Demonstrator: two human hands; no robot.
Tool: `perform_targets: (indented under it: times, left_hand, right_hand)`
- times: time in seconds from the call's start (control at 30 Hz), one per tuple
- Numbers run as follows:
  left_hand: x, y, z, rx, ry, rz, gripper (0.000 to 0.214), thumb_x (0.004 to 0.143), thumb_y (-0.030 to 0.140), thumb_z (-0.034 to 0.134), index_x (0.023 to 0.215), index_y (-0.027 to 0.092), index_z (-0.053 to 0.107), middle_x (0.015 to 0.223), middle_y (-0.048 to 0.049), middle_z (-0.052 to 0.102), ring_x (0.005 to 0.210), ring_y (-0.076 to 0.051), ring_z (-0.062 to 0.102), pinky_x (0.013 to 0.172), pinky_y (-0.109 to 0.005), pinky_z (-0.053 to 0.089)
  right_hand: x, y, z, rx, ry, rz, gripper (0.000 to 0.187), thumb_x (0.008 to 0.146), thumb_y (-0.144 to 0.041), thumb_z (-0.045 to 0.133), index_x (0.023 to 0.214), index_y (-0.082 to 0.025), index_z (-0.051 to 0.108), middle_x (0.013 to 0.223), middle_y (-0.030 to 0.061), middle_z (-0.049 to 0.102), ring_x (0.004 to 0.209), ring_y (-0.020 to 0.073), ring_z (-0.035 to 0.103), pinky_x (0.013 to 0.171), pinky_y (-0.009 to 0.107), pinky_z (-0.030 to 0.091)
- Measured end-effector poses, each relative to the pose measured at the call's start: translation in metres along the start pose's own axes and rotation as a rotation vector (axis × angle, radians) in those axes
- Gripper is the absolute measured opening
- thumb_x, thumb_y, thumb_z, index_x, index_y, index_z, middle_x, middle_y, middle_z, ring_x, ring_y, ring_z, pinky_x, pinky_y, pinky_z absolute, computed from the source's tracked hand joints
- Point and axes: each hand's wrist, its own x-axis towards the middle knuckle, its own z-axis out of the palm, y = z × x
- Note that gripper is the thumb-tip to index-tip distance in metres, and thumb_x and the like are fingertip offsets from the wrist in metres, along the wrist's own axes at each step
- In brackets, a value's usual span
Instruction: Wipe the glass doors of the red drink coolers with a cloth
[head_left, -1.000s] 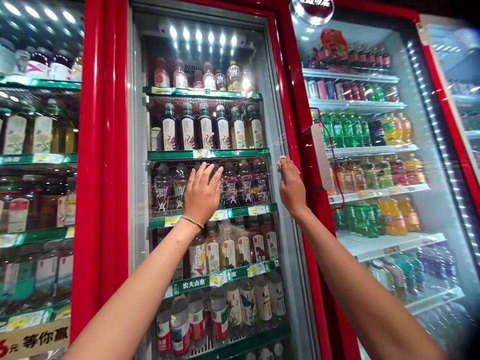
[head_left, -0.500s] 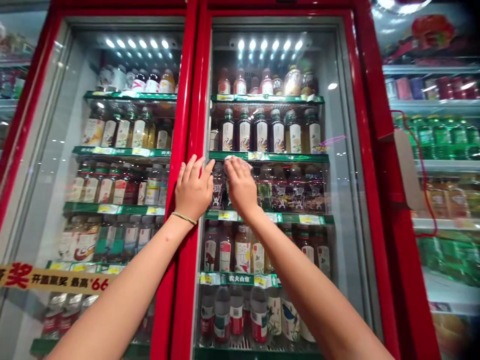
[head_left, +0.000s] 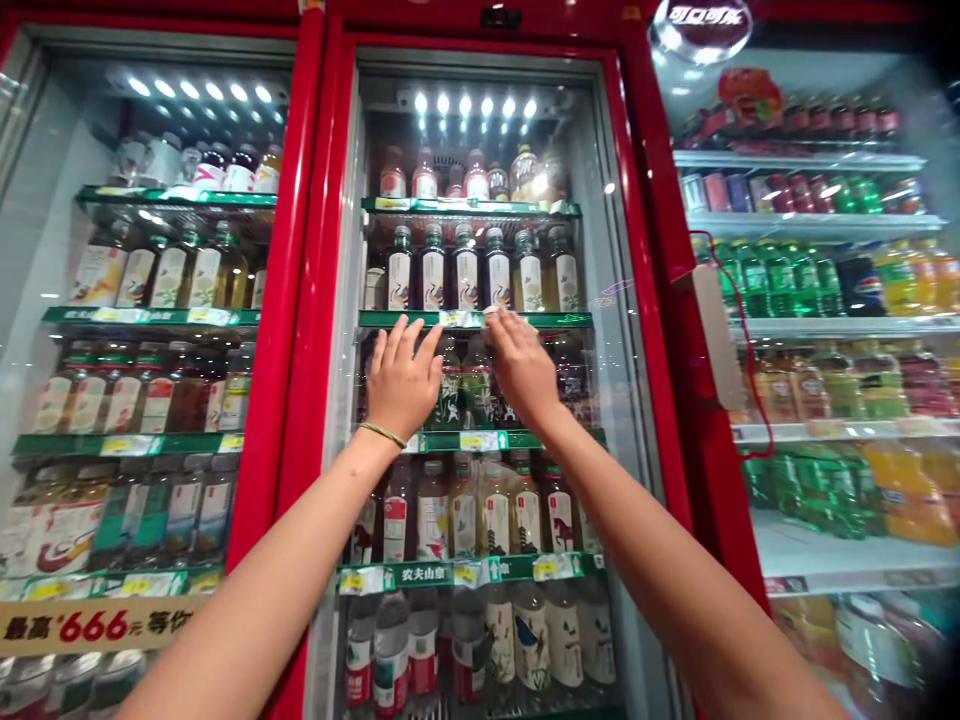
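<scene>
My left hand [head_left: 405,382] lies flat on the glass door [head_left: 611,400] of the middle red drinks fridge, fingers spread, a thin band on the wrist. My right hand [head_left: 523,368] is just to its right, fingers bent, pressing a small white cloth [head_left: 491,311] against the same glass. Both hands are level with the green shelf edge [head_left: 555,320] under the row of dark bottles [head_left: 450,275]. Behind the hands stand more bottles, partly hidden.
A red door frame [head_left: 289,330] separates this fridge from the left fridge with tea bottles [head_left: 150,275]. On the right is another fridge of green and orange soda bottles [head_left: 795,280], with a grey handle [head_left: 712,335] and a red cord. A banner [head_left: 90,625] is at lower left.
My right hand with the cloth slid from the door's right edge leftward across the glass, then a little back right. My left hand stayed flat on the glass. The view swung sideways.
</scene>
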Motion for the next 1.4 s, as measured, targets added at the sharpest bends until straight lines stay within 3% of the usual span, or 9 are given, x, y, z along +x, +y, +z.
perform_targets:
  times: [0.2,0.37,0.5,0.63,0.8,0.93,1.03,1.17,1.4]
  left_hand:
    - [-0.004,0.066,0.037,-0.135,-0.045,0.087,0.046,0.104,0.035,0.04,0.146,0.023,0.056,0.153,-0.0111,0.056,0.153,-0.029,0.037,0.129,-0.057,0.023]
    - [-0.009,0.058,0.03,-0.143,-0.057,0.107,0.046,0.105,0.035,0.04,0.146,0.023,0.056,0.153,-0.0105,0.055,0.153,-0.029,0.037,0.13,-0.057,0.022]
    - [-0.006,0.008,0.0,-0.095,-0.034,0.033,0.048,0.104,0.036,0.041,0.148,0.026,0.054,0.155,-0.0091,0.053,0.155,-0.03,0.034,0.13,-0.058,0.019]
    - [-0.011,-0.054,-0.041,-0.014,-0.008,-0.067,0.048,0.102,0.035,0.043,0.149,0.028,0.053,0.158,-0.007,0.05,0.156,-0.03,0.031,0.131,-0.056,0.015]
    - [-0.035,-0.104,-0.076,0.051,0.016,-0.111,0.048,0.103,0.037,0.041,0.148,0.027,0.054,0.157,-0.0078,0.05,0.155,-0.03,0.032,0.131,-0.055,0.017]
    - [-0.049,-0.111,-0.082,0.071,-0.021,-0.085,0.048,0.104,0.038,0.039,0.147,0.025,0.056,0.156,-0.0103,0.052,0.155,-0.03,0.034,0.131,-0.055,0.018]
    - [-0.046,-0.096,-0.074,0.069,-0.035,-0.06,0.048,0.105,0.039,0.038,0.147,0.025,0.056,0.156,-0.0106,0.052,0.155,-0.031,0.034,0.13,-0.056,0.02]
    - [-0.038,-0.052,-0.046,0.01,-0.037,-0.036,0.048,0.105,0.04,0.038,0.148,0.026,0.054,0.156,-0.0093,0.052,0.155,-0.03,0.034,0.129,-0.057,0.022]
    - [-0.032,0.029,0.022,-0.083,-0.026,0.045,0.048,0.105,0.041,0.04,0.148,0.025,0.055,0.157,-0.0109,0.051,0.155,-0.03,0.033,0.13,-0.056,0.022]
  right_hand:
    - [-0.06,0.111,-0.055,-0.098,0.106,0.245,0.06,0.098,-0.011,0.033,0.156,-0.017,0.045,0.162,0.0107,0.047,0.153,0.0256,0.04,0.125,0.051,0.038]
    - [-0.072,0.122,-0.054,-0.085,0.188,0.406,0.058,0.098,-0.016,0.034,0.155,-0.016,0.046,0.161,0.0117,0.048,0.152,0.0259,0.04,0.128,0.053,0.033]
    - [-0.028,0.061,-0.016,-0.039,0.161,0.325,0.064,0.094,-0.01,0.034,0.157,-0.015,0.043,0.162,0.0123,0.045,0.154,0.027,0.036,0.129,0.054,0.029]
    - [0.014,-0.043,0.035,0.022,0.093,0.134,0.072,0.092,-0.005,0.036,0.162,-0.019,0.035,0.162,0.0097,0.046,0.155,0.0276,0.034,0.131,0.057,0.027]
    - [0.009,-0.164,0.079,0.144,-0.078,-0.047,0.066,0.097,-0.007,0.037,0.162,-0.019,0.036,0.165,0.0072,0.041,0.158,0.0259,0.029,0.134,0.051,0.022]
    - [-0.005,-0.188,0.082,0.159,-0.189,-0.229,0.057,0.1,-0.009,0.037,0.157,-0.015,0.044,0.166,0.0072,0.039,0.157,0.0208,0.03,0.134,0.042,0.022]
    - [0.0,-0.152,0.067,0.143,-0.19,-0.258,0.061,0.098,-0.007,0.038,0.158,-0.019,0.043,0.166,0.0042,0.04,0.157,0.0188,0.03,0.133,0.042,0.025]
    - [0.0,-0.057,0.025,0.045,-0.094,-0.049,0.065,0.096,-0.003,0.035,0.159,-0.022,0.042,0.165,0.0024,0.041,0.157,0.02,0.032,0.131,0.046,0.029]
    - [-0.073,0.119,-0.059,-0.061,0.1,0.21,0.056,0.103,-0.017,0.035,0.158,-0.024,0.043,0.163,0.0063,0.046,0.153,0.0245,0.04,0.126,0.049,0.038]
